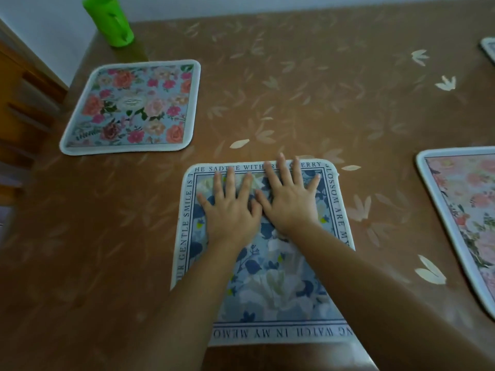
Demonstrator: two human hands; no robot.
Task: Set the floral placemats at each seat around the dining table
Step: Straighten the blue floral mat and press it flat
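I'm pressing left hand (pixel 230 207) and right hand (pixel 290 202) flat, fingers spread, gripping nothing, on the blue floral placemat (pixel 270 277) lying at the worktop's (pixel 308 103) near edge. Pink floral placemat (pixel 131 108) is sitting far-left beside a green cup (pixel 111 21); another placemat (pixel 466 210) is lying right.

Both hands lie flat, fingers spread, on a blue-and-white floral placemat (pixel 270 277) with lettering around its border. The left hand (pixel 230 207) and the right hand (pixel 290 199) sit side by side on the mat's far half, thumbs almost touching. The mat lies on a brown table (pixel 308 89) covered with a leaf pattern. To the far left lies a pink-and-red floral placemat (pixel 134 108), with a green cup (pixel 109 21) beyond it near the table's corner. A pale pink floral placemat (pixel 466 210) lies at the right edge, and the corner of another mat (pixel 488 48) shows at the far right.
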